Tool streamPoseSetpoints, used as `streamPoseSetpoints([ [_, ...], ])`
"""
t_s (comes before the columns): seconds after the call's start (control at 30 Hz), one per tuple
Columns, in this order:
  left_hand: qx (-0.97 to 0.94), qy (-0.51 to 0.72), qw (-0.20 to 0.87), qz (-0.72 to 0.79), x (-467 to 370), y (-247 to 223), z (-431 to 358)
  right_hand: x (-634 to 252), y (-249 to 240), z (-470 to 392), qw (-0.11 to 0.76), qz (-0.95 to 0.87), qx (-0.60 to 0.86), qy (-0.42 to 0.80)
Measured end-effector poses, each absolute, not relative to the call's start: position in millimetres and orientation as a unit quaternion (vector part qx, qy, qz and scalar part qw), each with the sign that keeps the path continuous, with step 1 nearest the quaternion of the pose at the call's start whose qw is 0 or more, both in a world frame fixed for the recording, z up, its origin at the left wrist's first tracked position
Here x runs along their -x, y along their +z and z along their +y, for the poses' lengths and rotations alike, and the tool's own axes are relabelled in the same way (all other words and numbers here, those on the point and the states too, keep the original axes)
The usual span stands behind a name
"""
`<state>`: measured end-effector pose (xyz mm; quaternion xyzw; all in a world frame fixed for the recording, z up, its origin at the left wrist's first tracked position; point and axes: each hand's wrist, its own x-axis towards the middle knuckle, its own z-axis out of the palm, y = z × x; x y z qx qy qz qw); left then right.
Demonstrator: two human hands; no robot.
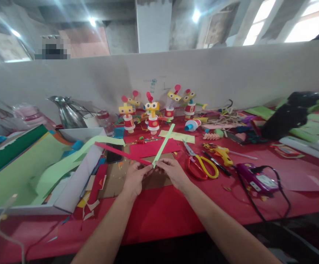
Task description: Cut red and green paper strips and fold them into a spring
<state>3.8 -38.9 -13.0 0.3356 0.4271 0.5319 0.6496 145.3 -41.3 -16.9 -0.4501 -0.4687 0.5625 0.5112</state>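
1. The left hand (134, 178) pinches the end of a red strip (120, 152) between thumb and fingers; the strip slants up and away to the left.
2. The right hand (173, 171) pinches the lower end of a green strip (165, 145), which slants up and away to the right.
3. The two strips meet at the fingertips in a V, above a sheet of cardboard (118, 179) on the red table (162, 216).
4. A red sheet of paper (153, 147) lies just beyond the hands.
5. Right of the hands lie scissors (190, 150) with red and yellow handles, a black pen (217, 163) and a yellow glue gun (224, 154).
6. To the left stands a white box (78, 189) holding coloured paper.
7. Several paper-cup figures (153, 123) stand behind.
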Motion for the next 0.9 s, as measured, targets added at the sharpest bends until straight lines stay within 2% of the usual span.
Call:
streamPoseSetpoints([
  [0.37, -0.359, 0.568, 0.631, 0.387, -6.6, -19.8, -37.0, -144.3, -19.3, -42.3, 0.537, -0.529, 0.453, 0.477],
  [0.6, -0.337, 0.595, 0.634, 0.363, -11.9, -14.8, -40.0, -138.7, -11.8, -47.2, 0.543, -0.501, 0.430, 0.519],
  [0.9, -0.350, 0.560, 0.672, 0.335, -10.2, -12.1, -40.3, -144.0, -11.5, -44.6, 0.581, -0.414, 0.409, 0.569],
])
